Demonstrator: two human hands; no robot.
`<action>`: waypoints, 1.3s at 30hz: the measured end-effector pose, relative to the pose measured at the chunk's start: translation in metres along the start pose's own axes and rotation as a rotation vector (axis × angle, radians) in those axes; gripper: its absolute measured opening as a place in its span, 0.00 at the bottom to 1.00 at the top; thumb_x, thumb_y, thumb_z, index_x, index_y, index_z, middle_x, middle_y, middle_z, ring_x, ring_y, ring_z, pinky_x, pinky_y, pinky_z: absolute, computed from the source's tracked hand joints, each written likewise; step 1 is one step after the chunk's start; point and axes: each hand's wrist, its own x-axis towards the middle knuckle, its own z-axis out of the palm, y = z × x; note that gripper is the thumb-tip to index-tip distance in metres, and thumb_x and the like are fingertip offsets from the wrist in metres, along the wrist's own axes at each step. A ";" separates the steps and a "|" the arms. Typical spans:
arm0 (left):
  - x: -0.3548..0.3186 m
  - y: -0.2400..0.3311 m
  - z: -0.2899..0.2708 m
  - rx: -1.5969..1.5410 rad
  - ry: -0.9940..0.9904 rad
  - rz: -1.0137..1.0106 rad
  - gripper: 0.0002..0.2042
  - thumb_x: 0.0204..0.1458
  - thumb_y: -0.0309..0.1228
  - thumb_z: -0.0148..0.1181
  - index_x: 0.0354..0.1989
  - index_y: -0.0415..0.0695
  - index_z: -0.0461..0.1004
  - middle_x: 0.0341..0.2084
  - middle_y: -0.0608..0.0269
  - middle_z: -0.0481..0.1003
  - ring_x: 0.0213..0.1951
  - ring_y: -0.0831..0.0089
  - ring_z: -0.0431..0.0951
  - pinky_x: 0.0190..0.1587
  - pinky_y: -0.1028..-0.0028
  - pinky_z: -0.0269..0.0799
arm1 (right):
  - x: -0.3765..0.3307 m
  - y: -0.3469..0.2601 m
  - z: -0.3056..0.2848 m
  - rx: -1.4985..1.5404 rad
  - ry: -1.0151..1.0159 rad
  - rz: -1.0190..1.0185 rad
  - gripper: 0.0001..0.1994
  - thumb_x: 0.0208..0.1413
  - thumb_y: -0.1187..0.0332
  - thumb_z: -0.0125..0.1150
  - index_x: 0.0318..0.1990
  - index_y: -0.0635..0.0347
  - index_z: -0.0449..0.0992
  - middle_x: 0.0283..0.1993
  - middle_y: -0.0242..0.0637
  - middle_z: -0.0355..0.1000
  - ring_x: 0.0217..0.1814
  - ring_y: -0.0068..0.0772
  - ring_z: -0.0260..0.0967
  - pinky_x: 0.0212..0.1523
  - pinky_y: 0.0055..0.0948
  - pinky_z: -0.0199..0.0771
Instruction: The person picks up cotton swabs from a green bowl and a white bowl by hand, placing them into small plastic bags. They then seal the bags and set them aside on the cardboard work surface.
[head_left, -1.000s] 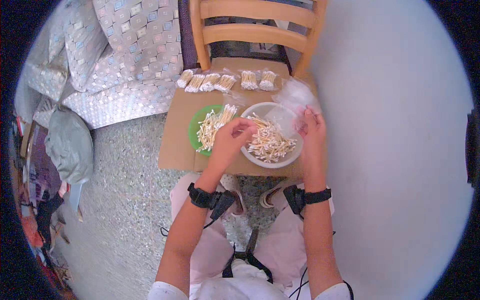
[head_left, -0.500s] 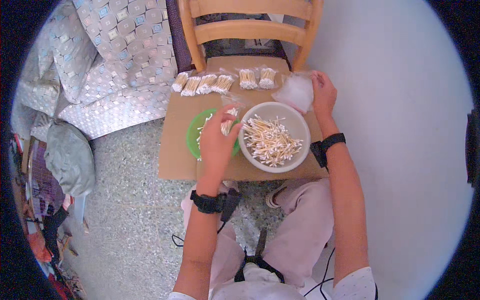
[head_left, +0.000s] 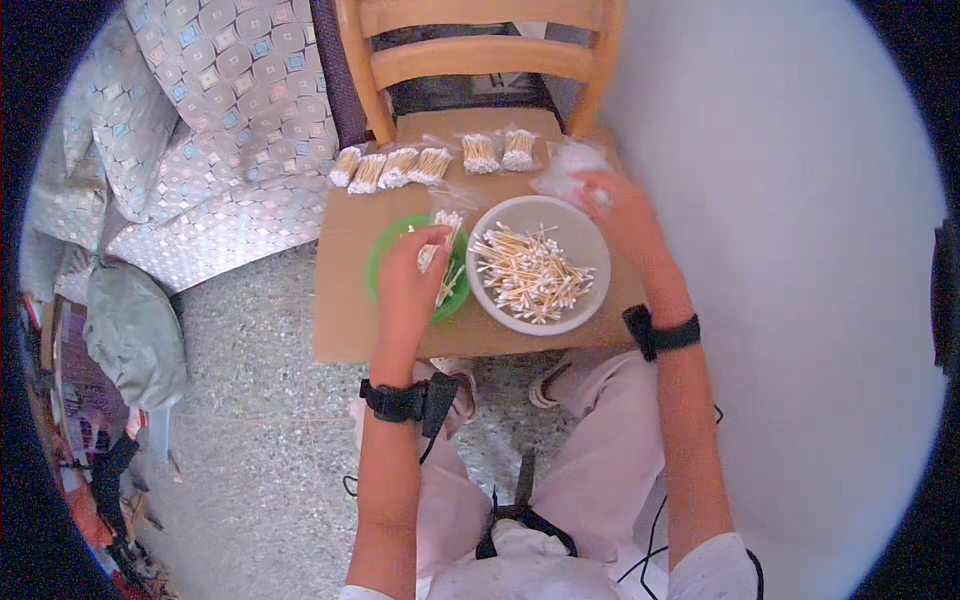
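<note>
My left hand (head_left: 402,280) is over the green bowl (head_left: 376,270), its fingers curled around some cotton swabs (head_left: 428,257). More swabs (head_left: 449,283) lie in that bowl, partly hidden by the hand. Beside it stands a larger whitish bowl (head_left: 603,268) heaped with loose cotton swabs (head_left: 530,275). At the far right of the cardboard, my right hand (head_left: 630,220) pinches at a pile of clear plastic bags (head_left: 570,165); its fingertips are slightly blurred. Several bagged swab bundles (head_left: 398,166) lie in a row behind the bowls.
Brown cardboard (head_left: 345,320) covers the seat of a wooden chair (head_left: 480,60). A pale wall (head_left: 790,250) rises close on the right. On the left are patterned fabric (head_left: 240,120) and a grey-green bag (head_left: 135,335). My knees are below the seat's front edge.
My right hand has moved from the outer edge of the bag pile to its nearer side, fingers pointing left. My left hand has drawn slightly left, its fingers closer together. The view has shifted slightly.
</note>
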 end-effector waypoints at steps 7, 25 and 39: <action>0.002 0.019 0.019 0.153 -0.087 0.201 0.09 0.51 0.30 0.56 0.39 0.42 0.76 0.37 0.55 0.76 0.42 0.57 0.74 0.47 0.65 0.67 | -0.066 -0.068 0.044 -0.307 -0.166 -0.096 0.13 0.45 0.61 0.63 0.38 0.54 0.78 0.41 0.39 0.75 0.43 0.40 0.71 0.45 0.38 0.69; -0.008 0.038 0.032 0.193 -0.227 0.258 0.18 0.48 0.36 0.62 0.47 0.44 0.73 0.41 0.55 0.76 0.44 0.60 0.74 0.49 0.67 0.67 | -0.024 -0.088 -0.036 0.961 0.307 0.272 0.12 0.56 0.58 0.55 0.35 0.57 0.78 0.31 0.33 0.76 0.31 0.28 0.74 0.35 0.28 0.72; -0.055 0.073 0.065 -0.722 -0.931 0.188 0.16 0.49 0.29 0.59 0.46 0.39 0.72 0.43 0.54 0.74 0.46 0.65 0.73 0.51 0.69 0.66 | 0.007 -0.140 -0.081 0.831 1.537 -0.090 0.08 0.57 0.64 0.54 0.32 0.57 0.72 0.26 0.29 0.71 0.28 0.24 0.69 0.36 0.28 0.69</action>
